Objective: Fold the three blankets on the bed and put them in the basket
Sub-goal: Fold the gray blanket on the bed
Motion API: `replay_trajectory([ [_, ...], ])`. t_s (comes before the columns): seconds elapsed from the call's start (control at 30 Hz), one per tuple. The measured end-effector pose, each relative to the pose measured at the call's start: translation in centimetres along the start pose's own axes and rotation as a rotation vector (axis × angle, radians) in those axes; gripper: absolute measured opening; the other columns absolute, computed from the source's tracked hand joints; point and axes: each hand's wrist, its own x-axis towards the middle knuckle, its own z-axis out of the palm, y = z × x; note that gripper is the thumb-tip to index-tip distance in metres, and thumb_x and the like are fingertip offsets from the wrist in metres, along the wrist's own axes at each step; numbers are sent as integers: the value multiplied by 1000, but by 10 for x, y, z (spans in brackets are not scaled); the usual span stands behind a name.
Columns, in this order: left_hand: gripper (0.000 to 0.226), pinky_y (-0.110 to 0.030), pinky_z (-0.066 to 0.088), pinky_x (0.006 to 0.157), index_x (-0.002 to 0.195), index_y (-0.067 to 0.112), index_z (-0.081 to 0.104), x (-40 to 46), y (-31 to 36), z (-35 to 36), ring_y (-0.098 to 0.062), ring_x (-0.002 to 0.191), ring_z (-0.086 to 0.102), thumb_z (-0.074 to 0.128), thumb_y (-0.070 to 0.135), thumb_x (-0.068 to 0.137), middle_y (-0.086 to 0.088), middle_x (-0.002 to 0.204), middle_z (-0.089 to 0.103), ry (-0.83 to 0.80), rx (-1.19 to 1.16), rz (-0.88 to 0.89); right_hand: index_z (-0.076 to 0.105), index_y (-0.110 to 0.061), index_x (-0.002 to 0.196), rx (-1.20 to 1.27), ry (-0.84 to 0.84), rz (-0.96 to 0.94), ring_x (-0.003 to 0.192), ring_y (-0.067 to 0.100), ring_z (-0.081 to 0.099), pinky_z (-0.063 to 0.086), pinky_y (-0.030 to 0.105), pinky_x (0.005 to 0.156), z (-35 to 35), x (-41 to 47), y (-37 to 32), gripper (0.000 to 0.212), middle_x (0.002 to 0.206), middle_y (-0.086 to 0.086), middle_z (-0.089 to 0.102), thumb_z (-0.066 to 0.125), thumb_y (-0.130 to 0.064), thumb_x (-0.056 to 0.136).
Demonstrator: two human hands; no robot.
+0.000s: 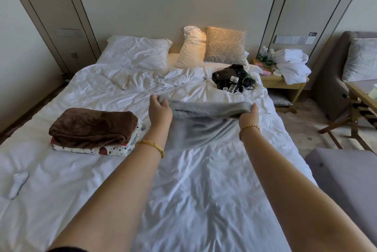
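Both hands, left hand [160, 109] and right hand [249, 116], grip the grey blanket [204, 121] by its far corners; uneven pulling could skew the fold.

From my remote seat I see a pale panelled headboard wall [175, 3] at twelve o'clock, warm lamplight falling on a patterned cushion [225, 46] beside white pillows [136, 51]. At two o'clock a wooden nightstand [285, 83] carries bottles [266, 55] and crumpled white towels [291, 65]. A grey armchair [334, 72] and a wooden table [361, 97] stand at three o'clock on a mottled floor [306, 121].
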Motion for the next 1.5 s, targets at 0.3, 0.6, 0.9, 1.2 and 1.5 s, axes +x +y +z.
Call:
replay_trajectory([
  [0.3,30,-42,54,70,113,-12,51,-48,-172,-67,-37,79,62,49,6,89,-29,103,61,-363,436,-781,48,6,127,-1613,-749,165,119,30,54,47,34,91,14,-34,80,36,123,18,57,37,-3,94],
  [0.6,38,-48,47,94,127,-11,44,-37,-183,-62,-42,112,52,46,-1,90,-31,125,50,-329,459,-739,44,-16,73,-647,-505,571,95,31,62,55,22,52,28,-41,114,26,121,18,54,41,-1,94],
  [0.9,51,-27,46,82,130,-4,47,-38,-194,-50,-32,115,53,53,30,93,-20,134,50,-453,484,-864,51,2,120,-278,-425,734,119,34,46,39,42,98,34,-21,151,29,122,21,54,43,5,93],
  [1.2,46,-44,49,83,140,11,29,83,-125,19,-35,116,50,42,25,98,-18,132,45,-306,-24,-799,50,-10,80,-33,-367,593,62,16,38,41,34,67,154,40,86,22,68,6,43,34,-1,92],
  [1.5,22,-37,40,88,114,-4,44,217,117,34,-39,102,55,41,8,96,-30,112,52,-55,22,616,23,-3,145,-42,10,-788,144,32,7,3,41,117,226,105,-252,70,154,17,17,31,-2,76],
])
